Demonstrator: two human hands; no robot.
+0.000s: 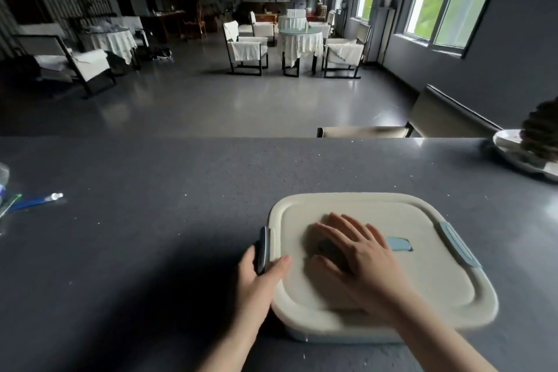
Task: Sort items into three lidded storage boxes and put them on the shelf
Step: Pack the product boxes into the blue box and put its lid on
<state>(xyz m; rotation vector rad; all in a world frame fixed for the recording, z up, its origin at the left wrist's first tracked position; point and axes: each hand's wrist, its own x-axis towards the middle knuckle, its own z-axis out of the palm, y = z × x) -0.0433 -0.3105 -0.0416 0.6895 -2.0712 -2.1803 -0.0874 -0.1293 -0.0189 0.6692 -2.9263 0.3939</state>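
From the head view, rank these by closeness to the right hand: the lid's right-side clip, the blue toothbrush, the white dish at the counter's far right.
Measured from the right hand, flat on the lid:
1. Right-side clip, on the lid's right edge.
2. White dish, far right of the counter.
3. Blue toothbrush, far left of the counter.

The storage box (pixel 347 332) and its lid (pixel 422 281) are cream-white, with dusty blue-grey latches (pixel 459 243) at the sides and a pale blue patch (pixel 399 243) in the lid's middle. The tabletop (pixel 151 220) is dark grey, flecked with tiny pale specks. A toothbrush (pixel 36 202) at the left edge has a blue handle and white head. The plate (pixel 513 154) at far right is white.
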